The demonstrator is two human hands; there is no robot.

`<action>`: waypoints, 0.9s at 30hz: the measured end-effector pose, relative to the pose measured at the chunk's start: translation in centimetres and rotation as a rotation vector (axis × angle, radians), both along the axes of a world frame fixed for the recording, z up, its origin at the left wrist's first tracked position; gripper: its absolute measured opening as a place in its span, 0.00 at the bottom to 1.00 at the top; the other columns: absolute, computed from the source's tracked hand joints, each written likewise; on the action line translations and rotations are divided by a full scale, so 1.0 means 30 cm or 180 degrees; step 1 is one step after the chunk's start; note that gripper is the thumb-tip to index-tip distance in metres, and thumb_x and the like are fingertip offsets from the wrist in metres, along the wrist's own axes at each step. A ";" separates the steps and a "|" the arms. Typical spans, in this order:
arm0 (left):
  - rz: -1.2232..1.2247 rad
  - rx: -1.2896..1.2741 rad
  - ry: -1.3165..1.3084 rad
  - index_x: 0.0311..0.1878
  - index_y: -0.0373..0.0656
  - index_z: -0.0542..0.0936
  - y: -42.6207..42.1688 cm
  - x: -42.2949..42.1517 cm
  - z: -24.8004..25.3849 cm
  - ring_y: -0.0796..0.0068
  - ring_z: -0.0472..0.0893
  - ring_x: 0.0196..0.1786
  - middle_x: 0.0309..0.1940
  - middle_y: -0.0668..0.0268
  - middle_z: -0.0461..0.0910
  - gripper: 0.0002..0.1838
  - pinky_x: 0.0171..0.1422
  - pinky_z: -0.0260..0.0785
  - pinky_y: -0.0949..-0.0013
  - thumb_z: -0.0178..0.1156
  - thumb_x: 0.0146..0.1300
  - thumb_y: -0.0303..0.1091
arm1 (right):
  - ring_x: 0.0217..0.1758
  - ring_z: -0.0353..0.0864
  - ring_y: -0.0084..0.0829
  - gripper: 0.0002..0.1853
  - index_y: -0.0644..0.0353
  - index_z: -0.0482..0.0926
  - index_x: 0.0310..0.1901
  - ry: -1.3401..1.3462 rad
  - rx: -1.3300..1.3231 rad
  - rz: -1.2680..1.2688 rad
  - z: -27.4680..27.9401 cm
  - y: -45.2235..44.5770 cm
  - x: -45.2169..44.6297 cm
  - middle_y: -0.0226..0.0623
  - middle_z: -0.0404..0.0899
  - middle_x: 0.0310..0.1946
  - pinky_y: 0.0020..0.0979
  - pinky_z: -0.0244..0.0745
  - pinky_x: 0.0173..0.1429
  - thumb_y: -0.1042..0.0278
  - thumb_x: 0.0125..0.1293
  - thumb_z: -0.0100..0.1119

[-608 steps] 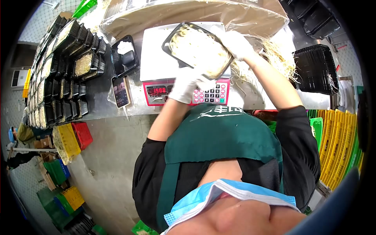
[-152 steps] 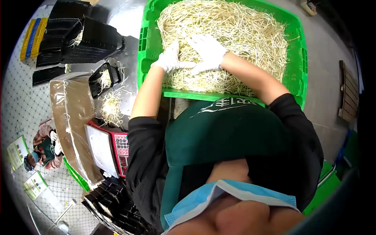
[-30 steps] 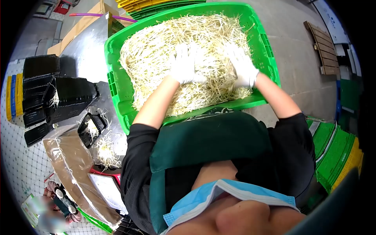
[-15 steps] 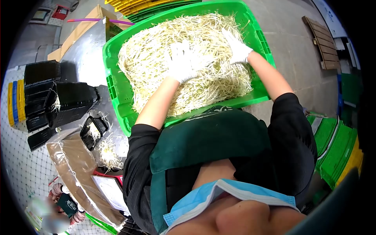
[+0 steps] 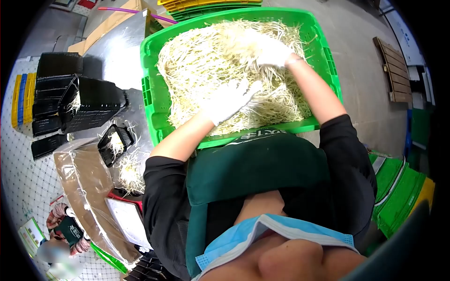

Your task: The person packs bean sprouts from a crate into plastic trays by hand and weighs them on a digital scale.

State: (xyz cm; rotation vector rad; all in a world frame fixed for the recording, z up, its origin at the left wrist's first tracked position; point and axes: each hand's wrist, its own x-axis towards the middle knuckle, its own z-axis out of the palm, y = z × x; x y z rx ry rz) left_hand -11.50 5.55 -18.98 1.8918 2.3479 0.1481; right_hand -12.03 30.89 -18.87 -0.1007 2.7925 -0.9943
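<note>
A large green crate (image 5: 149, 100) in front of me holds a deep heap of pale bean sprouts (image 5: 197, 70). My right hand (image 5: 274, 54), in a white glove, grips a blurred clump of sprouts over the far part of the heap; its fingertips are partly hidden by them. Nearer to me, my left hand (image 5: 229, 100), also gloved in white, rests on the sprouts with its fingers stretched out and holds nothing.
Left of the crate, a metal table (image 5: 115, 51) bears stacked black trays (image 5: 91, 103), a black tray with some sprouts (image 5: 115, 143), a loose sprout pile (image 5: 131, 173) and a scale (image 5: 129, 220). Another person (image 5: 68, 229) is at lower left. A wooden pallet (image 5: 393, 70) is at right.
My right hand has moved inward and away from the crate's right side, now with a clump of sprouts. My left hand has drawn back toward me. The view has shifted slightly.
</note>
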 end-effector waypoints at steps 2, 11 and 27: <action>-0.0159 0.0345 -0.0066 0.70 0.51 0.59 -0.023 -0.001 -0.035 0.56 0.77 0.48 0.51 0.53 0.73 0.32 0.45 0.74 0.60 0.52 0.60 0.31 | 0.66 0.66 0.45 0.54 0.56 0.55 0.70 -0.0434 0.0860 0.0851 0.061 -0.039 -0.017 0.53 0.59 0.67 0.38 0.59 0.71 0.38 0.45 0.70; 0.0469 0.1417 -0.0385 0.68 0.36 0.60 -0.007 -0.107 -0.059 0.48 0.68 0.62 0.63 0.44 0.65 0.37 0.67 0.57 0.53 0.59 0.57 0.39 | 0.61 0.71 0.39 0.42 0.66 0.65 0.61 -0.0236 0.0677 0.0500 -0.016 -0.256 0.001 0.54 0.69 0.59 0.35 0.68 0.62 0.33 0.59 0.51; 0.1564 0.1336 -0.0258 0.70 0.30 0.51 0.092 -0.181 -0.146 0.52 0.79 0.48 0.49 0.45 0.77 0.58 0.57 0.69 0.60 0.71 0.44 0.55 | 0.66 0.66 0.39 0.42 0.58 0.51 0.71 -0.2001 -0.3789 -0.0755 -0.068 -0.150 0.031 0.44 0.60 0.68 0.38 0.60 0.70 0.41 0.62 0.51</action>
